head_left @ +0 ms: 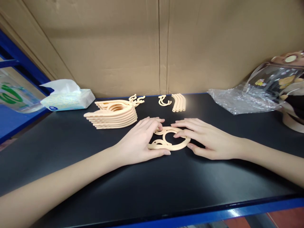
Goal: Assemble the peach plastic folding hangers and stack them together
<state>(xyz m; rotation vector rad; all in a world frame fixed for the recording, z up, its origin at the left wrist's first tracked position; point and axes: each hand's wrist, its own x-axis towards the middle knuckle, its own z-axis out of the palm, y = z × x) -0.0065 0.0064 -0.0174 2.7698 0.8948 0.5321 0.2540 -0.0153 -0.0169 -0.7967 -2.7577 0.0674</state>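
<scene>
A cream plastic folding hanger (pixel 179 147) lies flat and folded on the black table in front of me, its round opening facing up. My left hand (pixel 144 139) wraps round its left end, thumb along the near edge and fingers over the far side. At the curved right end, my right hand (pixel 201 137) holds the same piece, with fingertips on top and the thumb at the near edge. Parts of both ends are hidden under my fingers. Just beyond my left hand stands a neat stack of matching folded hangers (pixel 114 118).
Loose cream hooks (pixel 136 100) lie behind the stack, with more hooks (pixel 163 101) and several curved bars (pixel 178 103) near the cardboard wall (pixel 114 47). A tissue pack (pixel 68 99) sits back left. Crumpled clear plastic (pixel 244 99) and a transparent bag (pixel 273 76) occupy the right.
</scene>
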